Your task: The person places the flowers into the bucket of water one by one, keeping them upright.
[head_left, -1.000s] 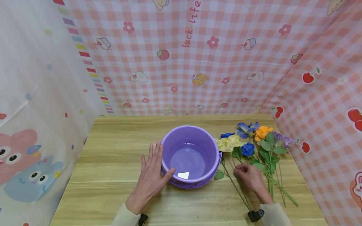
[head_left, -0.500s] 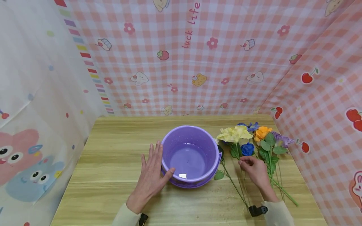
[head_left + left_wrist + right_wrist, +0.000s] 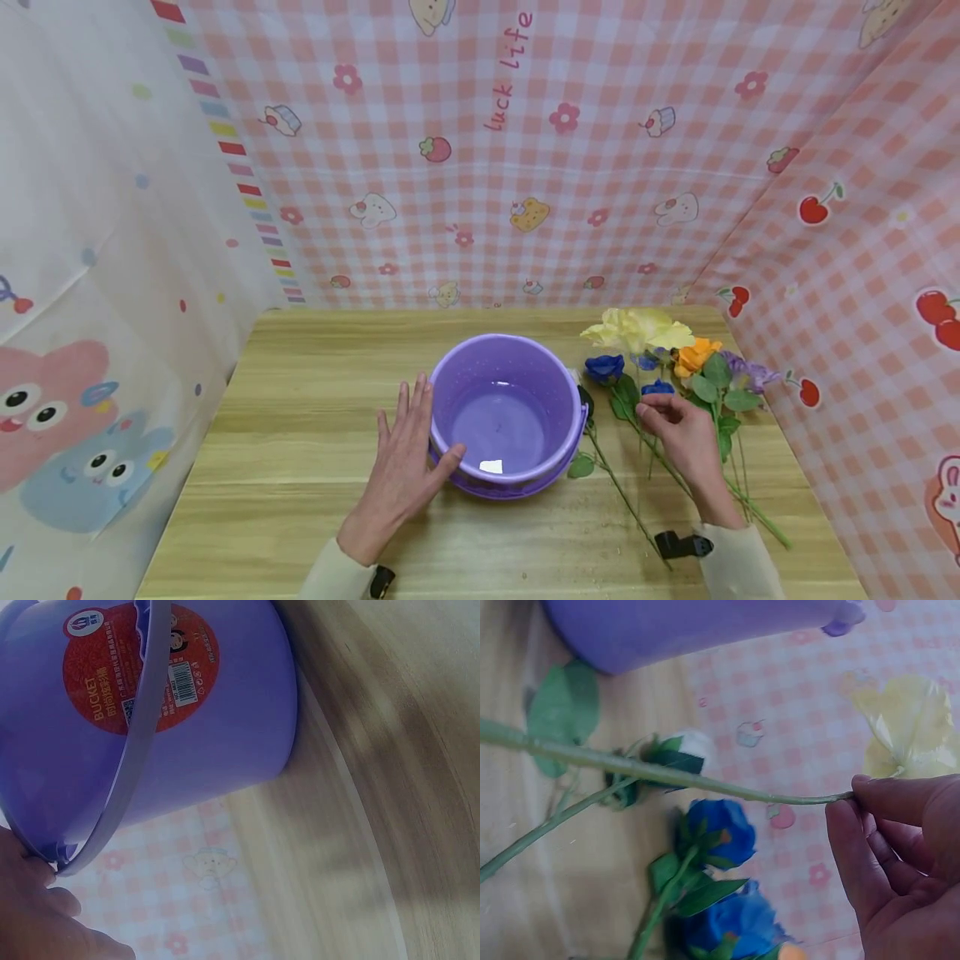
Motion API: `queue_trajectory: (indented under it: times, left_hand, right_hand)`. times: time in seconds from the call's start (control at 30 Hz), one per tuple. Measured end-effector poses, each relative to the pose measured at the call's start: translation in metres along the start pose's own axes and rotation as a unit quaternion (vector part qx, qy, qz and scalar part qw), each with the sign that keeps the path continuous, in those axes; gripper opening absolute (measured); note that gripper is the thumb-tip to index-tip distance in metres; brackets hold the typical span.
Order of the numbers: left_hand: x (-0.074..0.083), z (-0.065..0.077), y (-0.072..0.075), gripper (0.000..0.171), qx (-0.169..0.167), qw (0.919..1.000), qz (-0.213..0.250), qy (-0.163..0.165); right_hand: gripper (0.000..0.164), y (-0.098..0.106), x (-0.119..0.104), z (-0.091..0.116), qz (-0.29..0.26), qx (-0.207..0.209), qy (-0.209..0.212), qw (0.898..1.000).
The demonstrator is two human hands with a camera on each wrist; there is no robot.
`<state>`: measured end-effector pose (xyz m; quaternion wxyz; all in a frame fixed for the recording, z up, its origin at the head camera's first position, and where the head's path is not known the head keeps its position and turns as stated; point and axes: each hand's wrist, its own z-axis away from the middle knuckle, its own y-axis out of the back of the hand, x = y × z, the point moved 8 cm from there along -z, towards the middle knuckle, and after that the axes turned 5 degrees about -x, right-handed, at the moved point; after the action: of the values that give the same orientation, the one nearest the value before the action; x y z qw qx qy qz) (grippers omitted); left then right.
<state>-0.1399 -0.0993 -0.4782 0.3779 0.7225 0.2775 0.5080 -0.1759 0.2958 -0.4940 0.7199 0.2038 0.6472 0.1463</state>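
Observation:
My right hand [image 3: 684, 433] pinches the green stem of a pale yellow flower [image 3: 637, 330] between thumb and fingertips. In the right wrist view the stem [image 3: 705, 784] runs from the pinch to the left edge, and the yellow petals [image 3: 911, 724] show above the hand. A purple bucket [image 3: 493, 483] stands upright at the middle of the table. With its fingers straight, my left hand [image 3: 405, 471] rests against the left side of the bucket's rim. The bucket's handle [image 3: 139, 750] hangs down its outer wall, across a red label [image 3: 82, 675].
Right of the bucket lie blue roses [image 3: 604, 367], an orange flower [image 3: 696, 357] and a purple flower [image 3: 750, 372] with leafy stems. A white rose [image 3: 697, 750] lies close by the bucket. Checked cloth [image 3: 480, 183] hangs behind the wooden table [image 3: 300, 400].
My right hand has lifted the yellow flower off the pile, moving slightly up and right. A blue rose beneath it has come into view. My left hand stays against the bucket.

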Motion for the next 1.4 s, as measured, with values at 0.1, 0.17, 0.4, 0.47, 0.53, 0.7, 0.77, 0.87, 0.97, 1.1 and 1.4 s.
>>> queue_trajectory:
  times: [0.1,0.17,0.4,0.47,0.53,0.7,0.77,0.87,0.97,1.1,1.4]
  left_hand:
    - [0.0,0.0,0.0,0.094,0.001,1.0,0.004,0.0]
    - [-0.001,0.001,0.0,0.094,0.001,1.0,0.006,0.0]
    - [0.0,0.001,0.0,0.094,0.005,1.0,0.007,-0.002]
    - [0.0,0.001,0.0,0.094,0.006,0.9999,0.008,-0.003]
    - [-0.001,0.001,0.0,0.093,0.008,0.9999,0.006,-0.005]
    - [0.0,0.0,0.001,0.093,0.011,0.9999,0.006,-0.009]
    - [0.0,0.0,0.001,0.093,0.012,0.9999,0.007,-0.01]
    - [0.0,0.0,0.001,0.093,0.01,0.9999,0.004,-0.011]
    - [0.0,0.0,0.001,0.093,0.007,0.9999,0.0,-0.009]
    - [0.0,0.001,0.001,0.093,0.007,0.9999,-0.003,-0.008]
    - [-0.001,0.0,0.0,0.093,0.007,0.9999,-0.002,-0.01]
  right_hand:
    - [0.035,0.003,-0.008,0.0,-0.008,0.016,0.0,1.0]
    - [0.037,0.005,-0.013,0.0,-0.019,0.025,0.0,1.0]
    - [0.033,0.013,-0.033,-0.003,-0.047,0.062,0.018,0.997]
    - [0.033,0.016,-0.038,-0.004,-0.044,0.071,0.026,0.996]
    - [0.033,0.019,-0.045,-0.006,-0.047,0.081,0.037,0.995]
    - [0.035,0.025,-0.065,-0.008,-0.076,0.095,0.06,0.991]
    - [0.035,0.027,-0.073,-0.008,-0.089,0.098,0.069,0.989]
    - [0.035,0.029,-0.085,-0.009,-0.103,0.101,0.083,0.986]
    - [0.033,0.031,-0.096,-0.01,-0.103,0.106,0.093,0.985]
    - [0.03,0.032,-0.109,-0.012,-0.101,0.109,0.099,0.984]
    - [0.032,0.027,-0.132,-0.013,-0.119,0.104,0.104,0.982]
